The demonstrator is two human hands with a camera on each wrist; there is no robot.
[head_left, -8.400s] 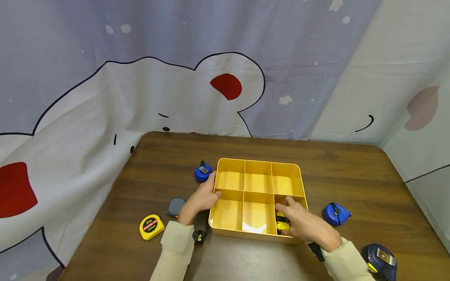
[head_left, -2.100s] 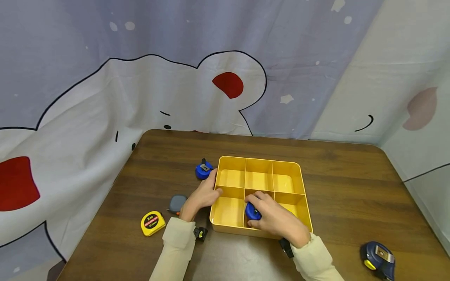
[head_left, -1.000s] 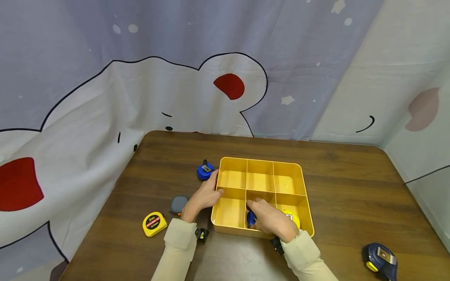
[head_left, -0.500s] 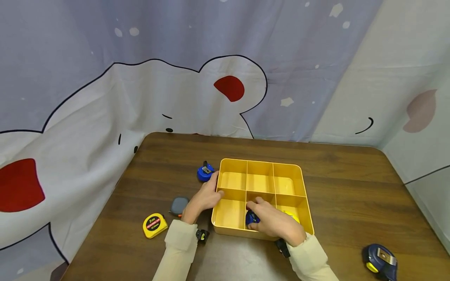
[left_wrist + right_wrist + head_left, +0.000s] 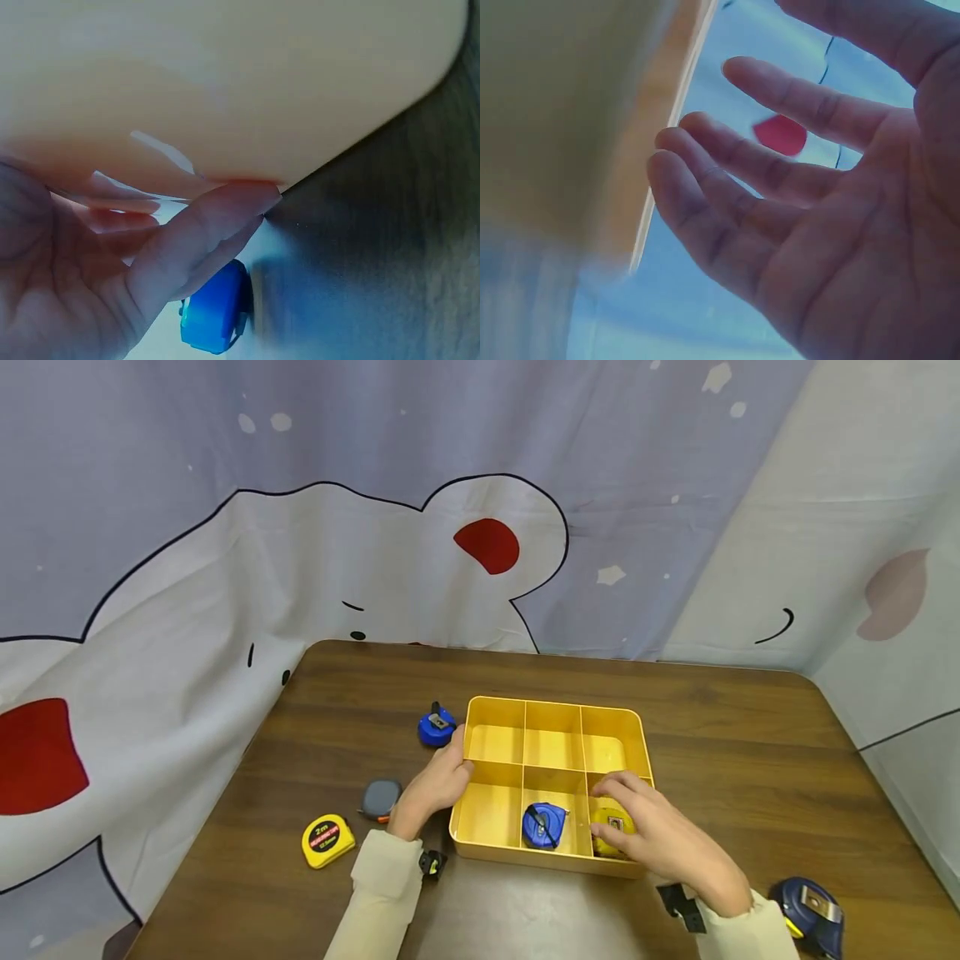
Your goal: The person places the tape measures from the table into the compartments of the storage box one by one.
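A yellow six-compartment box [image 5: 517, 856] stands on the table. My left hand [image 5: 435, 783] grips its left wall, thumb at the rim and fingers along the outside; the left wrist view shows those fingers [image 5: 217, 217] against the wall. In the front middle compartment lies a blue tape measure [image 5: 543, 825]. My right hand [image 5: 660, 835] hovers over the front right compartment, where a yellow tape measure [image 5: 613, 827] sits partly hidden behind it. Its fingers [image 5: 727, 154] are spread and loosely bent, with nothing between them in the right wrist view.
Left of the box are a second blue tape measure [image 5: 437, 727], a grey tape measure [image 5: 381, 797] and a yellow 2 m tape measure [image 5: 327, 841]. A large dark blue tape measure [image 5: 813, 914] lies at the right, by the right sleeve. A printed curtain [image 5: 360, 568] hangs behind the table.
My right hand has let go of the blue tape measure in the front middle compartment and moved right, over the yellow one. Earlier, that blue tape lay right of the box. My left hand stays put.
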